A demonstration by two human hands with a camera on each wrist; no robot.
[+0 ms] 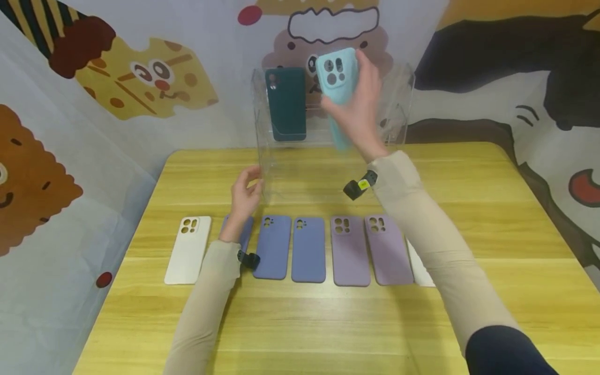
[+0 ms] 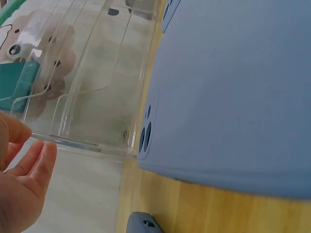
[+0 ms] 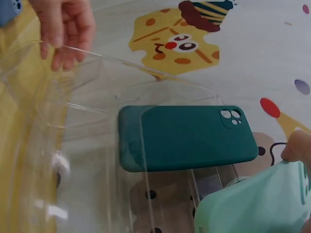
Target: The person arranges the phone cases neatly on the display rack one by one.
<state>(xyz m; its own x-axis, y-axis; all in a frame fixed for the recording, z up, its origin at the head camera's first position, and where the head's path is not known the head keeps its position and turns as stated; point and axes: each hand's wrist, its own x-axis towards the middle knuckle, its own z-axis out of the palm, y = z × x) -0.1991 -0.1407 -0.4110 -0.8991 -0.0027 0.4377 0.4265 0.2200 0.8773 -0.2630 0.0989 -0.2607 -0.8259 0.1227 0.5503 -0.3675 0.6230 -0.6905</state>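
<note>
My right hand (image 1: 363, 104) grips a mint green phone case (image 1: 338, 88) by its sides, thumb on one edge and fingers on the other. The case is raised over the right part of a clear plastic display stand (image 1: 309, 177). A dark green phone case (image 1: 287, 104) leans in the stand's upper tier at left, seen also in the right wrist view beside the mint phone case (image 3: 257, 201). My left hand (image 1: 246, 195) is at the stand's left side; in the left wrist view its thumb and fingers (image 2: 41, 167) pinch the clear side edge.
A row of phone cases lies in front of the stand: a white case (image 1: 188, 250), several blue cases (image 1: 308, 250), two purple cases (image 1: 350, 252) and another white one (image 1: 422, 268) partly under my right arm. Behind the wooden table (image 1: 300, 323) hangs a cartoon-printed cloth (image 1: 225, 47).
</note>
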